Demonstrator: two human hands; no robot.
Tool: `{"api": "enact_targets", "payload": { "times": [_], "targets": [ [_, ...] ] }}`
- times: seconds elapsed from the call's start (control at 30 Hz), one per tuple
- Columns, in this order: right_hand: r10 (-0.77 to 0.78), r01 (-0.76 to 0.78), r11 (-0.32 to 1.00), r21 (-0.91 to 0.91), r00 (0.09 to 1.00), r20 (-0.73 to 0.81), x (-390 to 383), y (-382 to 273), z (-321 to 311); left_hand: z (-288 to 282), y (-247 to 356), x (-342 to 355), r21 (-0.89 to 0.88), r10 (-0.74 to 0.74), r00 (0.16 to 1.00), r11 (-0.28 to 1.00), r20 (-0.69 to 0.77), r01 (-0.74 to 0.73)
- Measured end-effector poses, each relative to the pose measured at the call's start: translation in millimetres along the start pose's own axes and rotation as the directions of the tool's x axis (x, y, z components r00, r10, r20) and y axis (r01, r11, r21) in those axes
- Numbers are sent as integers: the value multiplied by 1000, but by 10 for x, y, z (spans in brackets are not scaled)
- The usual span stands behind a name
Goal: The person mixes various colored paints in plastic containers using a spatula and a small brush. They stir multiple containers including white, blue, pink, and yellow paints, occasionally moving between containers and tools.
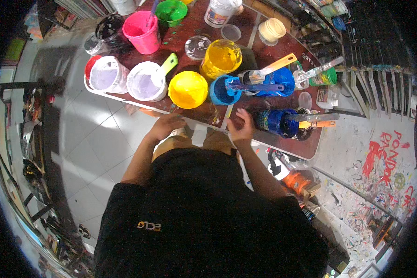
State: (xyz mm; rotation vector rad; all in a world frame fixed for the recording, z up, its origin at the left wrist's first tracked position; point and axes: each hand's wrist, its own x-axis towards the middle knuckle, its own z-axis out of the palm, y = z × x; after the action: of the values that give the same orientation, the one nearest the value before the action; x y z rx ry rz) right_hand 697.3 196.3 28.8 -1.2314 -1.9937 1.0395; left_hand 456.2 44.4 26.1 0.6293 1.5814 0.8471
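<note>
My left hand (167,125) rests by the near edge of the dark red table (289,147), fingers stretched out and holding nothing. A bright yellow paint bucket (188,105) stands just beyond it, beside a white tub (147,97) with a green-handled tool (170,64) in it. Over the same edge my right hand (241,127) is raised, its thumb and fingers curved apart with nothing between them. Nearest to it are a light blue tub (217,96), with a blue-handled tool (259,87) across its top, and a dark blue tub (269,121).
Behind stand a deeper yellow bucket (216,70), a pink bucket (143,42) and a green tub (171,22). Another white tub (121,79) sits at the left corner. Long handles, including an orange one (324,123), jut out on the right. A rack of frames (373,90) stands farther right.
</note>
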Motion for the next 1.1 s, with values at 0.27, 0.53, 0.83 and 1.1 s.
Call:
{"api": "enact_targets", "payload": {
  "times": [0.27, 0.53, 0.83, 1.1],
  "targets": [
    [-115, 90, 991, -104, 957, -268, 250, -51, 653, -270, 23, -402, -60, -146, 989, 988, -6, 145],
    [-175, 187, 982, -10, 901, -398, 467, -52, 823, -403, -183, -534, -52, -140, 988, 989, -58, 137],
    [-154, 176, 983, 41, 934, -322, 362, -69, 610, -130, -81, -395, 73, -43, 999, 996, 7, 43],
    [-128, 133, 990, 45, 987, -98, -147, -79, 403, 276, 16, -286, 173, 317, 948, 933, 23, -316]
  ]
}}
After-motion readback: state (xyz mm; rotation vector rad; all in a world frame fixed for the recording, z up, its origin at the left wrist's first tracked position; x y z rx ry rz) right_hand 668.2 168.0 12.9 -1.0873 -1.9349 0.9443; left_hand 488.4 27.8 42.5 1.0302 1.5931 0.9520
